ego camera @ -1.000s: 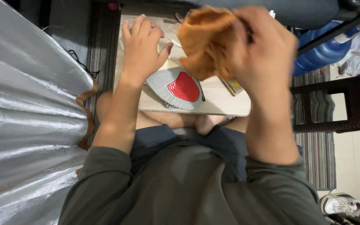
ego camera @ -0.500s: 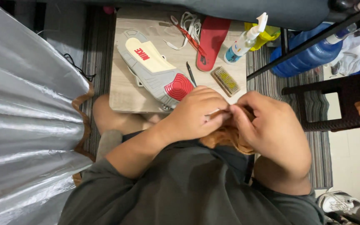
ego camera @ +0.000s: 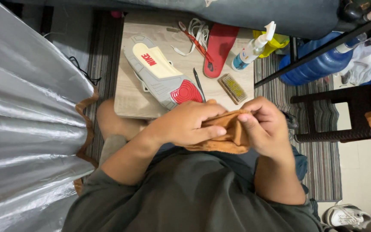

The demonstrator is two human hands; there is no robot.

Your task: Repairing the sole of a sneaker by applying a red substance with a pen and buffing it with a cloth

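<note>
Both hands hold an orange-brown cloth (ego camera: 232,137) bunched over my lap. My left hand (ego camera: 185,124) lies over its left part with the fingers closed on it. My right hand (ego camera: 265,124) pinches its right edge. Beyond the hands, a sneaker (ego camera: 162,73) lies sole-up on a small wooden table (ego camera: 129,101); the sole is grey and cream with a red heel patch.
On the table are a red insole (ego camera: 217,49), white laces (ego camera: 196,32), a thin dark tool (ego camera: 199,83), a small brush (ego camera: 232,89) and a spray bottle (ego camera: 254,47). A silvery sheet (ego camera: 26,129) fills the left. A dark stool (ego camera: 340,114) and blue water jug (ego camera: 318,64) stand right.
A second ago my right hand held the cloth up high while my left hand rested on the sneaker. Both hands have come down to my lap and now grip the cloth together.
</note>
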